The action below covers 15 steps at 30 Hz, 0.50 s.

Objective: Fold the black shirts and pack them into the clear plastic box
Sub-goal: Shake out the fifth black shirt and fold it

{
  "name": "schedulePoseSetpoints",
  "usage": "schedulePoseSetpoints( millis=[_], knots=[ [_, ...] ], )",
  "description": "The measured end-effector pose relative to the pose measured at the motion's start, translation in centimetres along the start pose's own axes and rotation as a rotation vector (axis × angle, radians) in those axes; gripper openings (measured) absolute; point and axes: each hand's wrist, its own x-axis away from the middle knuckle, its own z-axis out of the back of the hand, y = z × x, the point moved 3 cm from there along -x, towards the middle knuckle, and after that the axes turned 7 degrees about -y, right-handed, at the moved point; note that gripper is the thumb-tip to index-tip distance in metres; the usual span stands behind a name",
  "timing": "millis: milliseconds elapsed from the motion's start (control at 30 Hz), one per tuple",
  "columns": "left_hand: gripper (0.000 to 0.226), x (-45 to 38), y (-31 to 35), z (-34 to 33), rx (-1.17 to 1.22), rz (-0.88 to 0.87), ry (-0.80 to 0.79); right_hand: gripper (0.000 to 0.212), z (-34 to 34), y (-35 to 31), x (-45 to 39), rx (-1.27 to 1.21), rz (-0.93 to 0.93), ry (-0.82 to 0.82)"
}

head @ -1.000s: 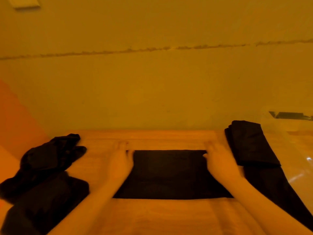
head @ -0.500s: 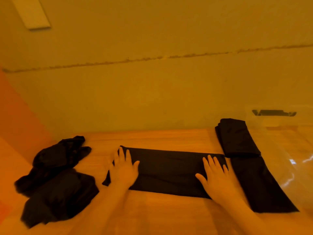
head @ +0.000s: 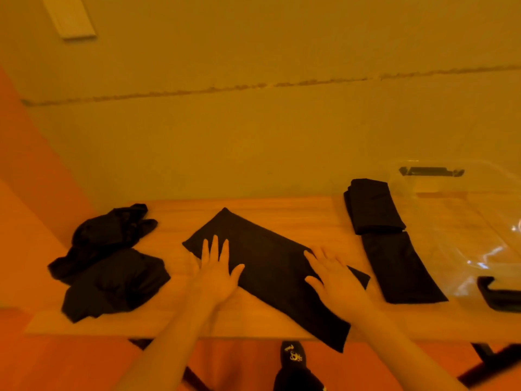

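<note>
Lying diagonal: black shirt [head: 270,266], long folded strip | left hand [head: 217,277], right hand [head: 335,280]: fingers spread flat on it

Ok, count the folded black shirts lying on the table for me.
3. One long folded shirt lies under both hands in the middle; two folded shirts sit right, by the clear box: far one, near one. The crumpled pile left isn't counted.
</note>
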Motion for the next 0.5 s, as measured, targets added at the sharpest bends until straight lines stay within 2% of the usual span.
schedulePoseSetpoints(
  millis=[67,100,200,267,333,400,433,500],
  knots=[
    [0.068,1.6,1.9,-0.5,0.070,0.031,0.056,0.123,-0.6,1.4,-0.7,0.114,0.051,-0.074],
    [0.068,2.3,2.7,-1.0,0.111,0.046,0.039,0.124,-1.1,1.7,-0.8,0.142,0.041,-0.051],
    [0.068,2.1,2.8,-2.2,0.147,0.063,-0.066,0.092,-3.4,1.1,-0.3,0.181,-0.072,0.056],
    [0.067,1.1,1.7,-2.0,0.054,-0.018,-0.091,0.085,-5.6,-0.3,1.3,0.085,-0.130,0.075],
    [0.064,-0.3,0.3,-1.1,0.016,-0.097,-0.135,0.098,-6.0,-2.1,3.1,-0.020,-0.163,0.052],
    [0.063,-1.1,-0.7,-0.1,-0.021,-0.097,-0.181,0.130,-5.4,-2.9,3.8,-0.109,-0.207,0.020],
    [0.064,-0.9,-0.8,0.2,-0.055,-0.077,-0.160,0.136,-4.7,-2.8,4.3,-0.182,-0.212,0.018],
    [0.064,0.9,0.7,0.0,-0.085,-0.077,-0.038,0.124,-3.3,-1.7,4.7,-0.249,-0.195,0.087]
  ],
)
